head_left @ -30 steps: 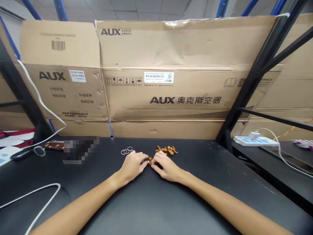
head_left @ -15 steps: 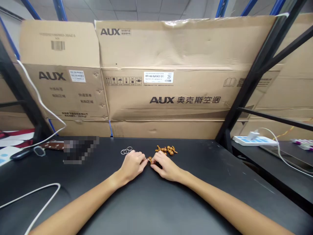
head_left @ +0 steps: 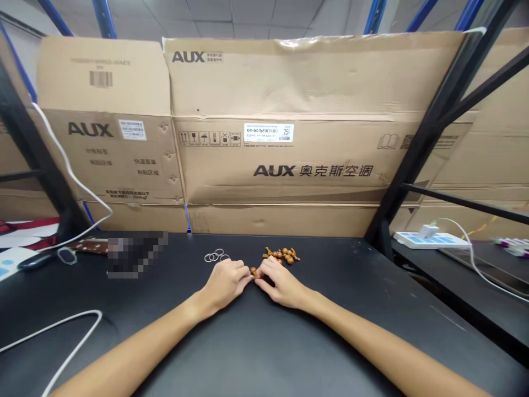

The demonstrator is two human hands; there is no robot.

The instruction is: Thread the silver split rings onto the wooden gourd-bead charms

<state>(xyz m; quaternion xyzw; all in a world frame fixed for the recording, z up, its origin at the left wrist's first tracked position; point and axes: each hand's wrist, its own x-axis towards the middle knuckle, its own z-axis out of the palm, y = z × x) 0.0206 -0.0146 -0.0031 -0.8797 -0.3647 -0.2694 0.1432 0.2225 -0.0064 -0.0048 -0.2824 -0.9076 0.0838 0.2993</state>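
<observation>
Close together above the black table, my two hands meet over a small brown gourd-shaped pendant (head_left: pixel 253 271). My right hand (head_left: pixel 279 280) is closed, thumb and fingers pinching the pendant from its right side. My left hand (head_left: pixel 226 281) is closed too, its fingertips pressed at the pendant's left; a sliver of metal ring shows there, mostly hidden by the fingers. Several silver metal rings (head_left: pixel 215 256) lie just behind my left hand. Behind my right hand is a small heap of brown gourd pendants (head_left: pixel 287 255) with cords.
The black table (head_left: pixel 256 342) ends at large cardboard boxes (head_left: pixel 273 182). A white cable (head_left: pixel 78 314) lies at left, near a blurred dark object (head_left: pixel 140 251) and eyeglasses-like item (head_left: pixel 66 255). A black metal post (head_left: pixel 425 138) rises at right, beside a white power strip (head_left: pixel 430 238).
Both hands keep their grip near the same spot. My left fingertips have shifted slightly right and down against the pendant, and the ring is less visible now. The view has tipped slightly.
</observation>
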